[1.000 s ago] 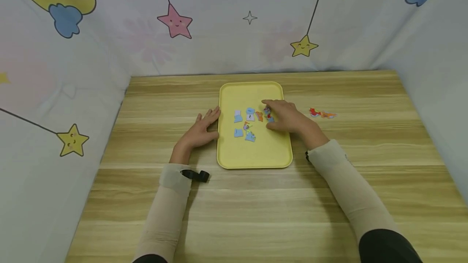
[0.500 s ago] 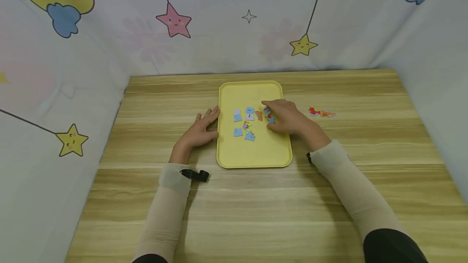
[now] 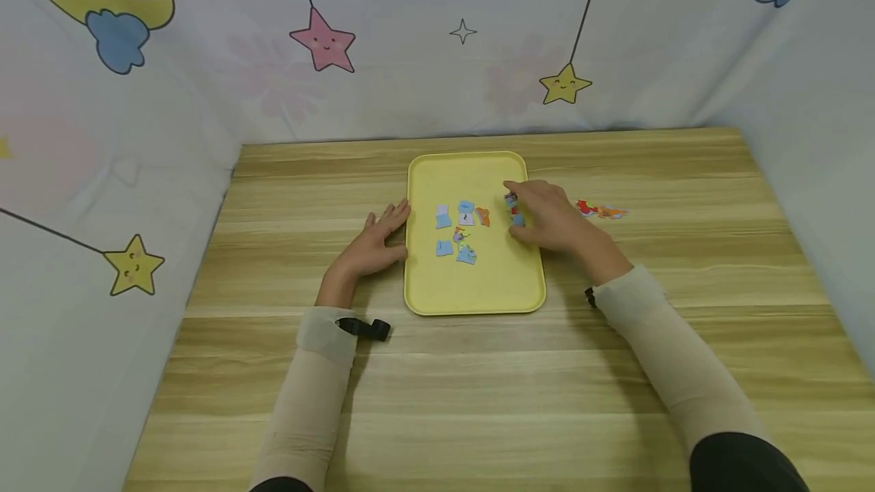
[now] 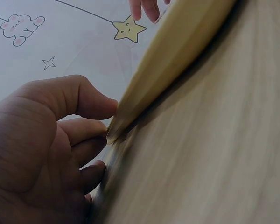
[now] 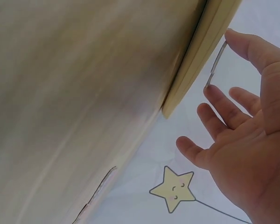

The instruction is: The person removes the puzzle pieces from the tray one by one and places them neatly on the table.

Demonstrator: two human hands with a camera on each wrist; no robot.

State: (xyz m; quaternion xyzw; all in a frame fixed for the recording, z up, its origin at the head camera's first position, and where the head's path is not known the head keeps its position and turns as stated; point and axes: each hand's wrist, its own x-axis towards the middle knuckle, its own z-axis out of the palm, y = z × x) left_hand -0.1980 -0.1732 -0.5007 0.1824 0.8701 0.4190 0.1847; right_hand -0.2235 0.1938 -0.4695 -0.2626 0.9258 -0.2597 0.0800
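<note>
In the head view a yellow tray (image 3: 475,287) lies on the table. My left hand (image 3: 369,249) rests at its left side; in the left wrist view the thumb and fingertips touch the tray's rim (image 4: 177,51). Over the tray's right part, my right hand (image 3: 554,219) pinches a strip of joined puzzle pieces (image 3: 515,211), blue and red, between thumb and a fingertip. Edge-on in the right wrist view, the thin strip (image 5: 217,58) is raised off the tray. Several small puzzle pieces (image 3: 466,212), blue, white and orange, lie left of the right hand in the tray.
Right of the tray, joined red and orange puzzle pieces (image 3: 601,209) lie on the wooden table (image 3: 437,401). A white curtain (image 3: 410,97) printed with stars and clouds hangs behind and at both sides. Both wrists wear black straps (image 3: 365,328).
My right hand has moved a little to the right and carries the strip of puzzle pieces away from the orange piece. The left hand and the tray stay in place.
</note>
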